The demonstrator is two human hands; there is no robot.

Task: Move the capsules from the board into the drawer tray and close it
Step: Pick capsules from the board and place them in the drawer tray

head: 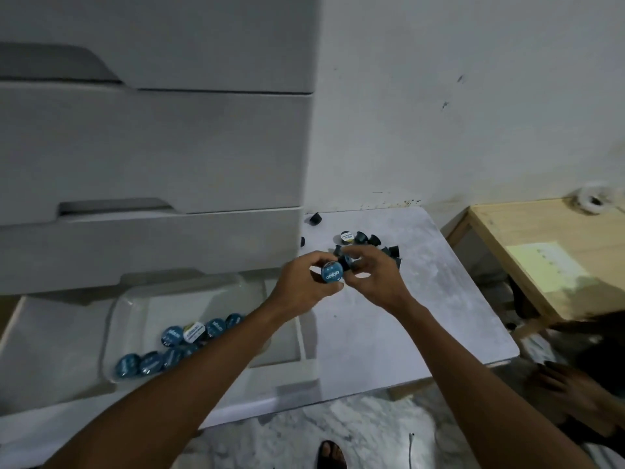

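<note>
Both hands over board [422,299]: left hand [301,282] fingers pinch blue-lid capsule [331,272]; right hand [372,279] fingers seemingly grip dark capsule, mostly hidden.

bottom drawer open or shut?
Open. The bottom drawer is pulled out, exposing the clear tray with blue-lidded capsules inside.

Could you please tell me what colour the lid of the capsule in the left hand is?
Blue with white lettering, seen in the head view: capsule.
</note>
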